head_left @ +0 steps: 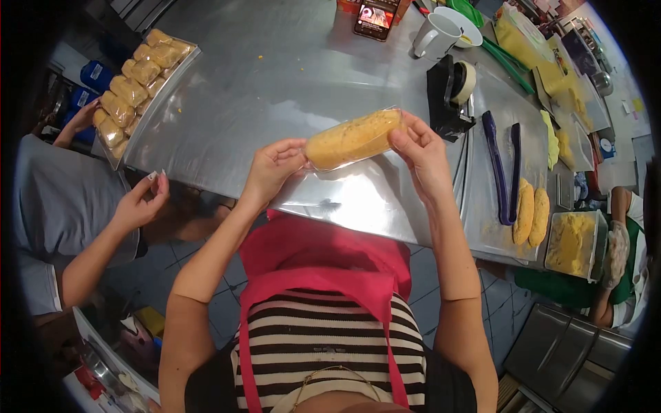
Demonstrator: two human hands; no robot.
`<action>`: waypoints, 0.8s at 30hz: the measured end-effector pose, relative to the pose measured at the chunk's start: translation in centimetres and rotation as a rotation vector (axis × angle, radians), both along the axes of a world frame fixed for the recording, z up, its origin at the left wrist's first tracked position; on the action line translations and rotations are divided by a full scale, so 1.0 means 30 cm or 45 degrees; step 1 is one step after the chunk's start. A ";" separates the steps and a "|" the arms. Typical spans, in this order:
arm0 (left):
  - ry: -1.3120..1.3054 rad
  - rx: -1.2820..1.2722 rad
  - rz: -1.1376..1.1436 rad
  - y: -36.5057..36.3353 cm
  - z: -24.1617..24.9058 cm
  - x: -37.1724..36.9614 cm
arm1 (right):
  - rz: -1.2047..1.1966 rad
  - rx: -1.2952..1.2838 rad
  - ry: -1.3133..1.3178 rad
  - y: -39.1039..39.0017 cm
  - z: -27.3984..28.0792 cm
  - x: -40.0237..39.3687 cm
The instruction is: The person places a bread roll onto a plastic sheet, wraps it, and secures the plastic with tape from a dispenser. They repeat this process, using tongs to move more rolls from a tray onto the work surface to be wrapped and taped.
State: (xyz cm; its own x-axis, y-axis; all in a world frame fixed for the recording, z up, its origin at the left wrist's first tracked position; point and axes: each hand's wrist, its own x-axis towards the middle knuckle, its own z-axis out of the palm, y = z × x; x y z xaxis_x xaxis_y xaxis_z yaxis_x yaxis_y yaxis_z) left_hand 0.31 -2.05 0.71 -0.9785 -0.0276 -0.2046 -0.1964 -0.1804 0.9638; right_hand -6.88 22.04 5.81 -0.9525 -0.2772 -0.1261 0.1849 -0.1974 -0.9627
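Overhead, both hands hold one clear-wrapped bread roll [352, 139] in the air above the near edge of the steel counter [275, 76]. Left hand [270, 168] pinches the roll's left end, fingers closed on the wrap; right hand [423, 155] clasps the right end, thumb under, fingers over. Loose film hangs below the roll.

Handling, by judgement: light, soft, easily squashed; the film looks slick. Best held at the ends, where the film gathers, rather than squeezed mid-body.

Room: the counter's middle stretch is open steel. Far left, a tray of wrapped rolls [138, 76] lies along the counter edge. Right of the hands, a black tape dispenser [451, 93] stands close, then purple tongs [501, 168] and two unwrapped rolls [531, 213] near the near edge. A white mug [435, 34] and a phone [375, 19] sit at the far side.

Another person's hand [141, 199] is raised at near left, apart from the roll; a gloved hand [615, 251] works at the far right by a tub of yellow filling [571, 244].
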 end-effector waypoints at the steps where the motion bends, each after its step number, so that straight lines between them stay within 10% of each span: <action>1: 0.025 -0.005 0.003 0.002 0.006 0.001 | 0.011 -0.013 -0.019 0.001 0.004 0.003; 14: 0.359 0.327 0.103 0.003 0.053 -0.073 | -0.021 -0.716 -0.458 0.015 -0.148 -0.051; 20: 0.180 1.576 -0.051 0.069 0.017 -0.070 | 0.171 -1.050 -0.676 -0.030 -0.172 -0.018; 24: 0.075 1.386 0.031 0.127 0.117 -0.059 | 0.218 -1.047 -0.624 -0.033 -0.169 -0.050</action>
